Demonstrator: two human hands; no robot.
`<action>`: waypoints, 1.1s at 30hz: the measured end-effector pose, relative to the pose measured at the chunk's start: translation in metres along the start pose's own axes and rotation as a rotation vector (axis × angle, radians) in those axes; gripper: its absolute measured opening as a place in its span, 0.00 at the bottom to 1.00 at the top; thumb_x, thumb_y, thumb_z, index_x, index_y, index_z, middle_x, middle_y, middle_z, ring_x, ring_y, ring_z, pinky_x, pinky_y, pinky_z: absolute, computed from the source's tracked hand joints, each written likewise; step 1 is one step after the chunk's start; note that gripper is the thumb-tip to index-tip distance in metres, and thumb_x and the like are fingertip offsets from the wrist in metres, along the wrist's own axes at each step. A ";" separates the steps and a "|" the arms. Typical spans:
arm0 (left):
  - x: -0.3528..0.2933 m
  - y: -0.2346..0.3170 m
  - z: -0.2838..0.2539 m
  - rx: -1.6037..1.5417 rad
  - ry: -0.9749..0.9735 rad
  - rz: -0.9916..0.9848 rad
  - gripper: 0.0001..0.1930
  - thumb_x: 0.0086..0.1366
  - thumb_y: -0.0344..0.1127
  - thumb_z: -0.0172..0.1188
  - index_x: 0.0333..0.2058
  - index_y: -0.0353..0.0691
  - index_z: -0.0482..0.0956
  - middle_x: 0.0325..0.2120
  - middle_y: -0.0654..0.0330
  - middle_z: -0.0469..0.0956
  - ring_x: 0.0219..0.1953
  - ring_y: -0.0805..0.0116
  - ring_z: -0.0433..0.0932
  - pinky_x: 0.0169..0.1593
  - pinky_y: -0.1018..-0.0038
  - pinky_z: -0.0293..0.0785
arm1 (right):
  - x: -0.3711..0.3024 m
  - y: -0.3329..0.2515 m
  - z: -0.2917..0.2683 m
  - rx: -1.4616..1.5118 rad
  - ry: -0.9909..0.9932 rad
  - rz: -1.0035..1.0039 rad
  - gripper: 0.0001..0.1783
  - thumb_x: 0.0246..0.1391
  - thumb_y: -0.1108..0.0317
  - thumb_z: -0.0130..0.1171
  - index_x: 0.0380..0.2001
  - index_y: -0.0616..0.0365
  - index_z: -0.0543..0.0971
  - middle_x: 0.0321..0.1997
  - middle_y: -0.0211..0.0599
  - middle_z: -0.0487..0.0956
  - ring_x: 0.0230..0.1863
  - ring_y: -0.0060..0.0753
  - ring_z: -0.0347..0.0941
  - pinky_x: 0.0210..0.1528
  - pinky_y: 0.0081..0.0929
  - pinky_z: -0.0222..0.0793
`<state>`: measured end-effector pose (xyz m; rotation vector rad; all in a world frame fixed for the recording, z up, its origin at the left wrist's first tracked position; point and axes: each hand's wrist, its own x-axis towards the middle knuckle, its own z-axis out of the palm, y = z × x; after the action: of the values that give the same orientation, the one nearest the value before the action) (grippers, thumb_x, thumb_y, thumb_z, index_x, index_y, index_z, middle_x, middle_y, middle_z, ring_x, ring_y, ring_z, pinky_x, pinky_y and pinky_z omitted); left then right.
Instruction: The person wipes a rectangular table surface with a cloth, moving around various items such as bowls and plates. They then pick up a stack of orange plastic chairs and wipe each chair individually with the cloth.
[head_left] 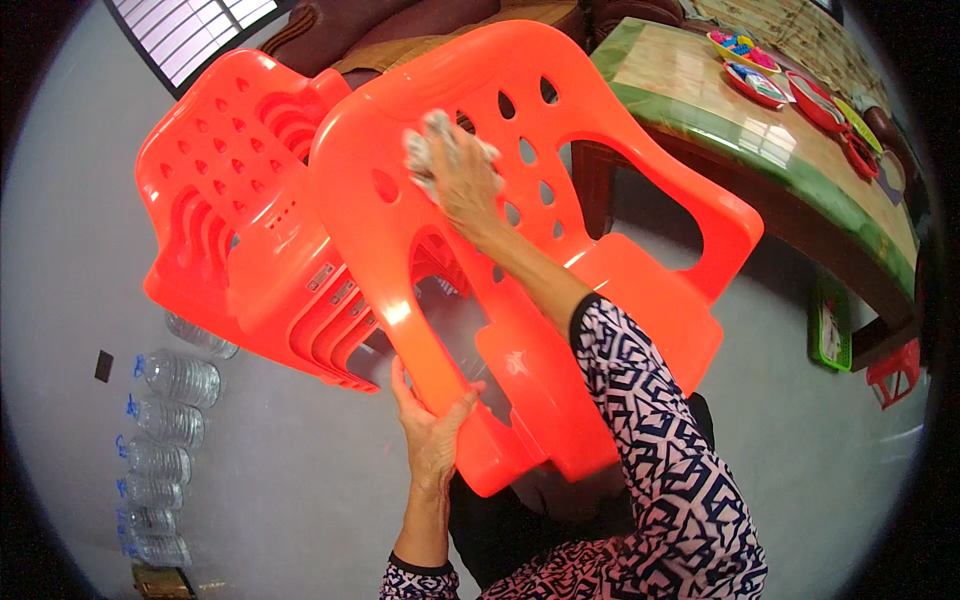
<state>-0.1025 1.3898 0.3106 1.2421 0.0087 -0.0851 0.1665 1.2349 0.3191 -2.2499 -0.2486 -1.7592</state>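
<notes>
A person tilts an orange chair [540, 300] and presses a cloth [432, 150] to its backrest.

The left hand [432, 430] grips the chair's lower edge near an armrest, fingers clamped around the plastic, thumb on the near face. The right hand [468, 180] lies flat on the perforated backrest, fingers together over the pale crumpled cloth, pinning it to the plastic. The chair is held up off the floor [300, 480], tipped toward the person, in front of their lap. Just behind it to the left stands a stack of chairs [240, 230] of the same orange. Clear bottles [165, 430] lie in a row on the floor at the left. At the right is a green-edged worktop [760, 130] bearing coloured trays [770, 70].
</notes>
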 end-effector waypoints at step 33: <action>0.000 -0.009 0.000 -0.047 0.010 0.002 0.46 0.54 0.16 0.62 0.65 0.45 0.42 0.44 0.52 0.67 0.39 0.55 0.81 0.35 0.63 0.83 | 0.019 0.058 -0.019 -0.110 -0.098 -0.047 0.29 0.52 0.66 0.54 0.59 0.44 0.68 0.51 0.37 0.67 0.53 0.42 0.63 0.48 0.41 0.66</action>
<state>-0.1033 1.3867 0.3022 1.1958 0.0178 -0.0771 0.1715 1.1734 0.3357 -2.4303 -0.2322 -1.7277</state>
